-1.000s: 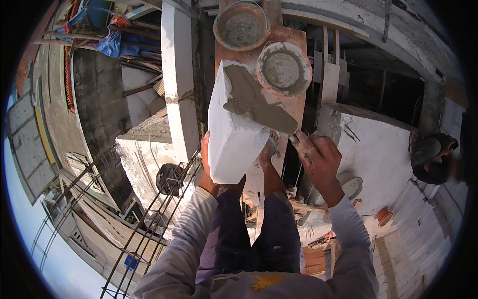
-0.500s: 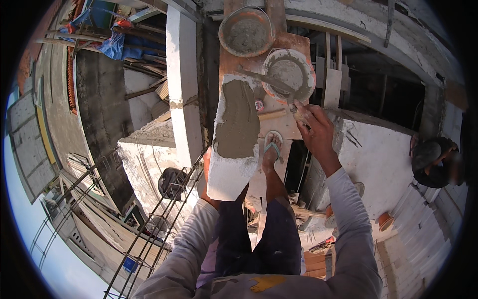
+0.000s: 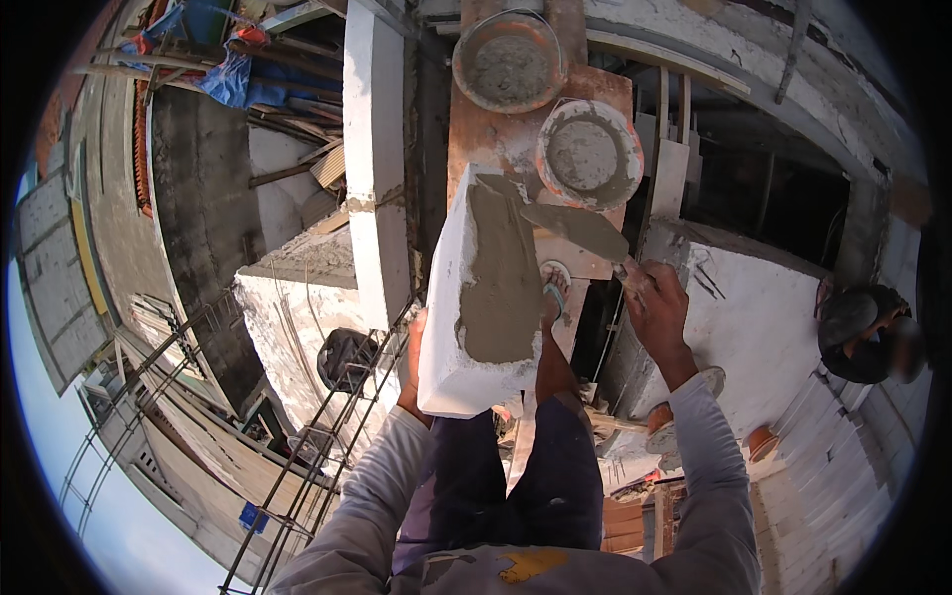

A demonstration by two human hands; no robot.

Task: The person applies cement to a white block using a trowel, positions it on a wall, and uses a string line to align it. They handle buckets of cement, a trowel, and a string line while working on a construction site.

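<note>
My left hand [image 3: 413, 365] grips a long white lightweight block [image 3: 448, 327] from its left side and underneath; most of its fingers are hidden by the block. Grey wet mortar [image 3: 501, 283] covers much of the block's upper face. In my right hand [image 3: 656, 305] is the handle of a trowel [image 3: 585, 230], fingers closed round it. The trowel's mortar-smeared blade points left, its tip at the block's right edge. Just beyond the blade stands an orange-rimmed bucket [image 3: 589, 157] with mortar inside. Farther off and to its left is a second mortar bucket [image 3: 508, 61] with a wire handle.
Both buckets stand on a reddish plank platform [image 3: 486, 132], with my sandalled foot [image 3: 555, 281] at its near end. A white column [image 3: 375, 198] rises at the left. Rebar [image 3: 327, 436] slants along my left side. Another person [image 3: 865, 332] crouches at the far right.
The trowel has come away from the bucket toward me, its blade now by the block's edge. The block has shifted right and tilted, showing more of its left side.
</note>
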